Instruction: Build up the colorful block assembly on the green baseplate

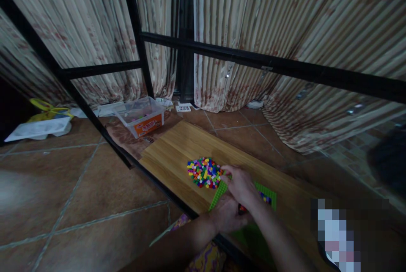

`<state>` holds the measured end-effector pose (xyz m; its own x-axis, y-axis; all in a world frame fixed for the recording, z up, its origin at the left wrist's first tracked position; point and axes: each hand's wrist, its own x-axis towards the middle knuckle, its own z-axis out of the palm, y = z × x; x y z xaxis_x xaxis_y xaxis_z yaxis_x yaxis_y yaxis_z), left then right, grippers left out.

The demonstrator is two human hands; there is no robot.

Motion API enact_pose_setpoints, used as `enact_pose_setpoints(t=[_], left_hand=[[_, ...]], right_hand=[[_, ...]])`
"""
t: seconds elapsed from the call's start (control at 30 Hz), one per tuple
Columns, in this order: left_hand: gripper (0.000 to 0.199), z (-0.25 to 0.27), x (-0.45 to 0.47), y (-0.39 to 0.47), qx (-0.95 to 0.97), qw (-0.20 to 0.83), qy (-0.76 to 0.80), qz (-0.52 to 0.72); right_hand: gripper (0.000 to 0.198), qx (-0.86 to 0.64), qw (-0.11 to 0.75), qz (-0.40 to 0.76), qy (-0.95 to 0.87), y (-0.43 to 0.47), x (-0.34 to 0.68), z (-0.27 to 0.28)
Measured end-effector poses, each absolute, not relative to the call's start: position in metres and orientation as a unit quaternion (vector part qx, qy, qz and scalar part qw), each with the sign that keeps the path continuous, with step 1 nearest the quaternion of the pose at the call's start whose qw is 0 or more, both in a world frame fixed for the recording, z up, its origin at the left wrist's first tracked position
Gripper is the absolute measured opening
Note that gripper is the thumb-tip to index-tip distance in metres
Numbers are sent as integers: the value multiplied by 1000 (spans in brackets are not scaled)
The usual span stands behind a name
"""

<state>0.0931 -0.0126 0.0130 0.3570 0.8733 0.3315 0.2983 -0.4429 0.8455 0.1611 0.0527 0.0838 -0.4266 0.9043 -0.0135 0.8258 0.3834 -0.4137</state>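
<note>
Ample tabletop (168,149) beyond bricks (204,173), right hand (241,184) at their edge

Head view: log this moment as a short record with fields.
right hand: at the right edge of the brick pile; contact unclear
left hand: over the green board; grip unclear
brick pile: small, loose, many colours
surface: wooden tabletop
tub: clear, orange label, beyond the tabletop
background: pleated curtains

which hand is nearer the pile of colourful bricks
Right. The right hand is at the edge of the pile of colourful bricks, contact unclear; the left hand is farther off, by the green baseplate.
</note>
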Motion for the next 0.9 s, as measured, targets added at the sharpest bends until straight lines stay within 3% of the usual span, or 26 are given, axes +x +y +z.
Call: enact_pose_setpoints(t=[0.13,0.47,0.9], left_hand=[[48,7,96,-13,752,329,399,408],[62,-4,99,-13,757,329,427,370],[40,-10,96,-20,805,302,402,315]], right_hand=[[34,-519,46,158,-839,60,137,77],[17,-526,30,141,-838,67,127,62],[32,-510,163,151,-831,43,139,70]])
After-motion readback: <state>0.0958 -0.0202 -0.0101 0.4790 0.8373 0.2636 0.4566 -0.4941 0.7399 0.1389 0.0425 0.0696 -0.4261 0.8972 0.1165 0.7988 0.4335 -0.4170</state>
